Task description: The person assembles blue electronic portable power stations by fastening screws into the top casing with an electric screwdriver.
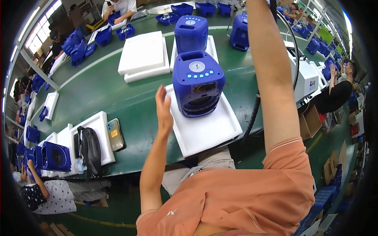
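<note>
A blue portable speaker (199,84) with a top handle, a round silver knob and a row of light-blue buttons stands upright on a white foam tray (189,143) before me. My left hand (163,110) is just left of it, fingers stretched out, holding nothing; a small gap seems to separate it from the casing. My right arm (271,70) reaches up and away past the speaker's right side, and its hand lies beyond the top edge of the picture. Behind the near speaker, a second blue speaker (191,33) stands on another foam tray (212,49).
Stacked white foam pieces (142,55) lie at the back left. A phone (115,135) and a black bag (90,149) rest at left. A third speaker (239,33), a black cable (254,118) and a white machine (307,80) are at right. Co-workers sit around the green bench (138,96).
</note>
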The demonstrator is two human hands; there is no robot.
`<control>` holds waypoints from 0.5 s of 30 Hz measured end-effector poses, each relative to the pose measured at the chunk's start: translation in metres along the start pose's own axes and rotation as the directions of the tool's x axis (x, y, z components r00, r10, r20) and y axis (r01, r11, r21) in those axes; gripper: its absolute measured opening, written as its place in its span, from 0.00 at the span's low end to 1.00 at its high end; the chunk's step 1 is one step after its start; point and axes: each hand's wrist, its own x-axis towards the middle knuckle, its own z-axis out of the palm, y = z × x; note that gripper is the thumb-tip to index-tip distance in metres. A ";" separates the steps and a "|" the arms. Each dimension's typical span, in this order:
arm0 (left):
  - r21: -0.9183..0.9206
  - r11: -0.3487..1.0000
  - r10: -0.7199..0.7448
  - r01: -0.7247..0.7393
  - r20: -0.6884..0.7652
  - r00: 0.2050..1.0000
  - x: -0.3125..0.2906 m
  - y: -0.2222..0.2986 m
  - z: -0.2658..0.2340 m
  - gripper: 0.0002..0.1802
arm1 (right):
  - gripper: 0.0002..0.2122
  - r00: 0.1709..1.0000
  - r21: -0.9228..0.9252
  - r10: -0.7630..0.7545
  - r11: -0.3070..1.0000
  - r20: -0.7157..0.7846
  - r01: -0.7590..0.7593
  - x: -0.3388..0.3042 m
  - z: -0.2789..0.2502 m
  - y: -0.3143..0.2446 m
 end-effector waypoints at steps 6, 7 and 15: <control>-0.128 0.977 -0.137 0.170 0.228 0.964 0.080 0.036 0.032 0.50 | 0.29 0.978 0.066 -0.167 0.985 0.125 0.160 -0.015 -0.042 -0.024; -0.131 0.976 -0.143 0.176 0.230 0.963 0.082 0.034 0.035 0.50 | 0.29 0.978 0.060 -0.167 0.985 0.129 0.160 -0.007 -0.036 -0.021; -0.071 0.996 -0.044 0.047 0.047 0.998 0.043 0.034 0.049 0.55 | 0.26 0.962 0.423 -0.165 0.904 0.215 0.061 -0.022 -0.003 -0.012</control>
